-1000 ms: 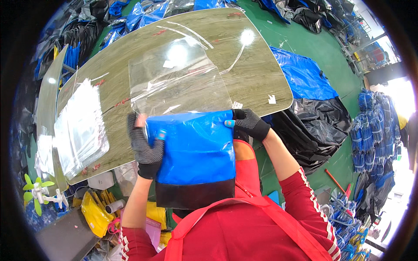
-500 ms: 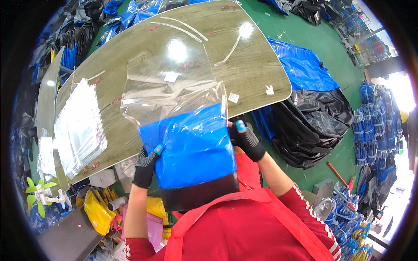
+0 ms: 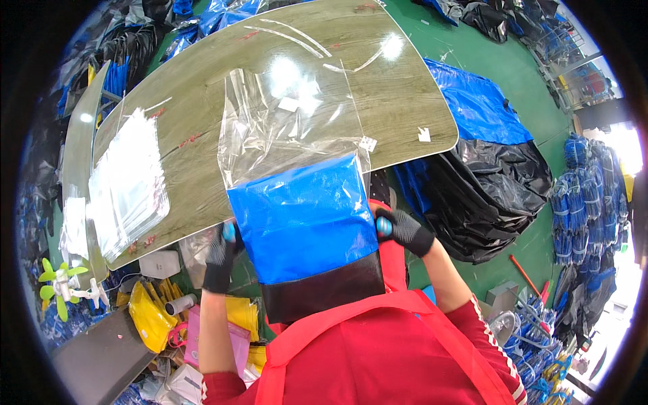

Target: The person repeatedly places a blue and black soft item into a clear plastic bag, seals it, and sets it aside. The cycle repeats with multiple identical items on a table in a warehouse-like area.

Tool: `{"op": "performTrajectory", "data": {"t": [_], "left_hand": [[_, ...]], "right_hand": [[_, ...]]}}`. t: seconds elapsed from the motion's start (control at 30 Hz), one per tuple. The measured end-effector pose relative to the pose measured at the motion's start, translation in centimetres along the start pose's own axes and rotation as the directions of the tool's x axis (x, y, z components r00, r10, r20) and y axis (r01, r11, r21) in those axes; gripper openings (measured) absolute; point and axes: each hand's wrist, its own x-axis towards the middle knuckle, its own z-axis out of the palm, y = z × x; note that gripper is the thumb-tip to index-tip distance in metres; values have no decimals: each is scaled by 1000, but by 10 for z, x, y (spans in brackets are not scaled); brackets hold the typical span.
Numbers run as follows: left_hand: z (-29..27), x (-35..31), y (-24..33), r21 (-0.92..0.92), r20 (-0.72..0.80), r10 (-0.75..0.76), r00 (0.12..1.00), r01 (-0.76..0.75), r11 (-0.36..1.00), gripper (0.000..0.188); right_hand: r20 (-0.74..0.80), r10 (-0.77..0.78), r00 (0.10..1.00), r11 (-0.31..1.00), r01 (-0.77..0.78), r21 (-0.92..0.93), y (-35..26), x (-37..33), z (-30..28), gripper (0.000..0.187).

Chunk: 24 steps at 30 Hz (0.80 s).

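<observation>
A folded blue-and-black tarp-like bundle [image 3: 304, 216] is held tilted over the table's near edge, its black end nearest my body. Its blue part sits inside a clear plastic bag [image 3: 270, 135], whose loose far part spreads over the table. My left hand [image 3: 221, 256], in a black-and-grey glove with blue at the thumb tip, grips the bundle's left side. At the right side, my right hand [image 3: 405, 233], gloved alike, grips the opposite edge. The fingers of both hands are partly hidden behind the bundle.
The wood-look table [image 3: 398, 101] carries a stack of clear bags [image 3: 131, 185] at left and small white labels [image 3: 424, 134]. A blue-and-black pile [image 3: 486, 182] lies on the green floor at right. A small green fan [image 3: 61, 287] and yellow items [image 3: 150, 317] stand lower left.
My hands have slid lower along the bundle's sides. The bundle has shifted slightly right, and the bag's loose part lies narrower and more gathered at its left side.
</observation>
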Motion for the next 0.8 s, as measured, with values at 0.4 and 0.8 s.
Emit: {"op": "performTrajectory", "data": {"t": [0.4,0.8], "left_hand": [[37,-119,-62,159,100,-274,957,256,953,61],[48,8,3,64,-54,126,990,-123,990,64]], "right_hand": [[-230,-205,951,936,260,238,-8,-80,77,70],[-254,-54,966,991,83,103,-20,14,14,71]]}}
